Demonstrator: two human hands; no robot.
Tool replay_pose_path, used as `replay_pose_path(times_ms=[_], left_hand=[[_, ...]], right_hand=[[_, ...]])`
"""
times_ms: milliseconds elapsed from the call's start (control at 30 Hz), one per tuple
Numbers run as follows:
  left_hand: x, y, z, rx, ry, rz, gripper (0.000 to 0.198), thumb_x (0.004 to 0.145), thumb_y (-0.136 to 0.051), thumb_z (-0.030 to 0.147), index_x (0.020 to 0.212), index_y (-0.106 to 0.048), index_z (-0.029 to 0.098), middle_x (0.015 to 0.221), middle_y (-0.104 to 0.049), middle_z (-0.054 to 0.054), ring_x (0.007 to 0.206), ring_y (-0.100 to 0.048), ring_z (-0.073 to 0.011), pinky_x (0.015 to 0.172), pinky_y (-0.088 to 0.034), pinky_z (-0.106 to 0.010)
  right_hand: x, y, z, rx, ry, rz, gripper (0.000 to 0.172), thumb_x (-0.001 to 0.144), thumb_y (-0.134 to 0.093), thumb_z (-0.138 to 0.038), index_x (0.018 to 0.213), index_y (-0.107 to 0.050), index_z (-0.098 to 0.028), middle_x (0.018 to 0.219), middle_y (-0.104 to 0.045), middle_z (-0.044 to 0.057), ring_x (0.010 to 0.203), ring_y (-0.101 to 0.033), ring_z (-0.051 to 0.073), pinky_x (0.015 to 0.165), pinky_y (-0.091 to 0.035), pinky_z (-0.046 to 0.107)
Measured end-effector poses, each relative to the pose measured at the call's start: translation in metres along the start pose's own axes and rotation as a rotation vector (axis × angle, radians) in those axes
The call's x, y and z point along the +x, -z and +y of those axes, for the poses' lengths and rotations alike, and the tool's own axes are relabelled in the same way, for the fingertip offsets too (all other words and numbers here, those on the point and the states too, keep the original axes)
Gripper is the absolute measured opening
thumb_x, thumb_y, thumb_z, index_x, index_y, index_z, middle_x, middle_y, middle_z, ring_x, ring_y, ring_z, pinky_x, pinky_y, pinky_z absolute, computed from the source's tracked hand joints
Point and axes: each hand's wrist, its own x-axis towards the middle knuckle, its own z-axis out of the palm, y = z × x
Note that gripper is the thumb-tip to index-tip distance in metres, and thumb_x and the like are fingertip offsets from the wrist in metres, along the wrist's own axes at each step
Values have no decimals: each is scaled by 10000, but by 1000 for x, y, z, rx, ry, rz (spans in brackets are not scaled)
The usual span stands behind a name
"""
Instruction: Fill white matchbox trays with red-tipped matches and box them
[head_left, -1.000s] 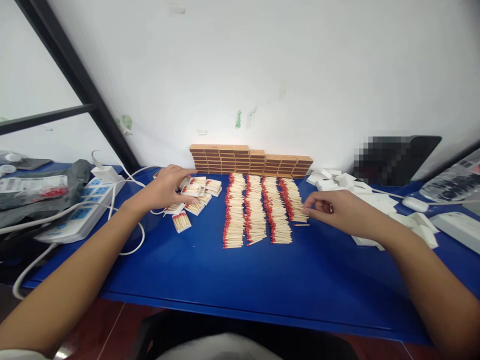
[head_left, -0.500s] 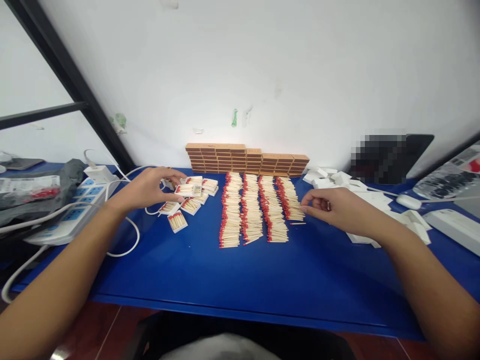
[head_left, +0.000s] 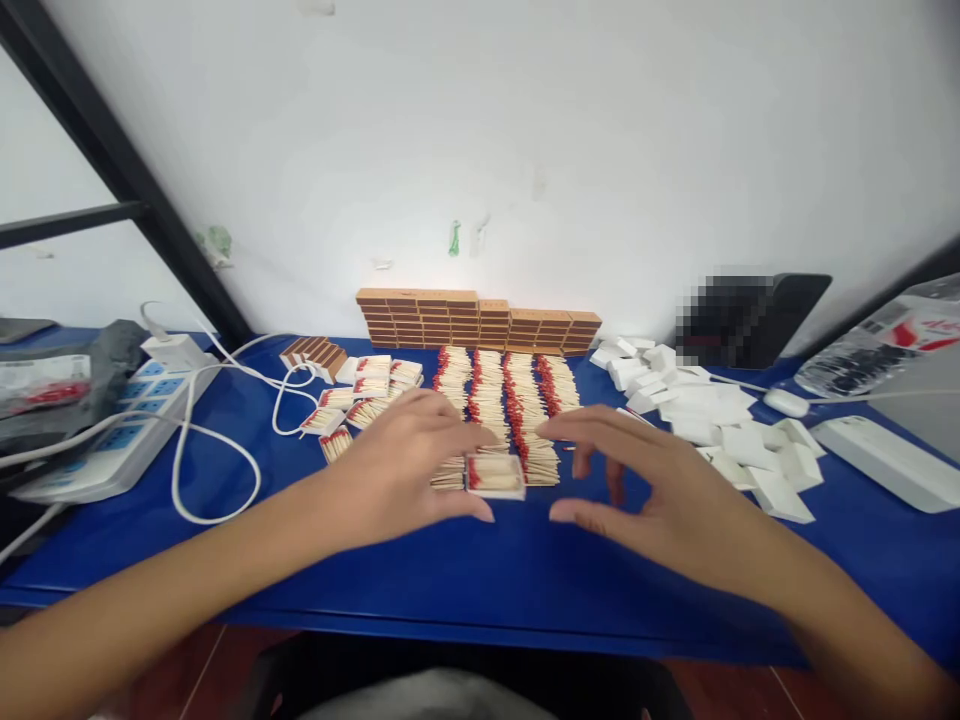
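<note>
A small white matchbox tray (head_left: 496,492) of red-tipped matches sits at the near end of the match rows. My left hand (head_left: 405,465) is at its left end, thumb and fingers spread around it with slight gaps. To the right, my right hand (head_left: 652,485) is open, its thumb and fingers apart, facing the tray and holding nothing. Behind the hands lie several rows of loose matches (head_left: 521,395), heads to the left. My left hand hides part of the leftmost row. Several filled trays (head_left: 371,380) are heaped behind my left forearm.
Stacked brown matchboxes (head_left: 420,318) line the wall. More matchbox covers (head_left: 315,352) lie at left, beside white cables and a power strip (head_left: 142,420). Empty white trays (head_left: 712,405) are piled at right, near a white cable plug (head_left: 786,402) and a plastic bag (head_left: 877,345).
My left hand has moved right and nearer from the tray heap. A filled tray now lies in the middle. My right hand has left the rightmost match row, come nearer and opened.
</note>
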Motion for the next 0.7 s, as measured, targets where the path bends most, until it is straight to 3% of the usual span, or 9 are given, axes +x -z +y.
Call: replay_pose_path(times_ms=[133,233,300,400,467,600,700], left_hand=[[15,-35,22,-16,-129,33,618,868,-805,599,1314,-676,192,919,-728,-57,945,-670,-246,1011,-504,-459],[22,-56,24,-50,-179,79,685,854,-763,679,1345,-639,218,978,-747,-85,998,-690,-269,1056,-500,-490],[25,-60,20,-33,-228,82,704,868,-741,691,1392,-608,240,1083,-765,-118,1081,-692,-300,1066,-503,-517],[26,-42,5,75,-256,93,493,979,-699,535,1382,-627,261,1163,-774,-111,1152,-686,-299,1080,-510,-517],[24,-21,-13,131,-192,145,373,1005,-689,440,1333,-664,264,1157,-779,-92,1166,-689,-278,1054,-532,-475],[15,16,-65,201,-47,241,285,999,-689,439,1192,-716,231,1096,-796,-65,1056,-723,-251,985,-560,-424],[-1,29,-105,265,105,293,291,1006,-644,466,1129,-734,219,1089,-794,-87,1050,-726,-271,964,-566,-432]], right_hand=[[-25,-10,2,23,-48,-85,425,983,-709,-506,1378,-677,-355,1290,-691,65,869,-678,197,716,-599,335],[-37,-11,17,29,-97,-99,363,1019,-652,-489,1351,-692,-348,1208,-710,66,855,-671,205,740,-597,352],[-42,-9,32,25,-142,-98,361,1020,-635,-511,1336,-701,-348,1209,-702,72,849,-664,212,725,-590,359],[-47,-4,59,16,-209,-70,382,1005,-641,-549,1319,-718,-346,1198,-671,77,779,-628,192,683,-571,357],[-48,-2,72,16,-242,-63,414,990,-650,-576,1328,-721,-348,1152,-651,73,737,-597,177,653,-551,347],[-43,-3,79,4,-264,-81,454,981,-654,-592,1368,-700,-357,1129,-647,63,742,-584,173,639,-525,334],[-33,-5,75,-22,-237,-78,435,986,-646,-588,1340,-698,-340,1111,-651,62,758,-587,180,652,-512,336]])
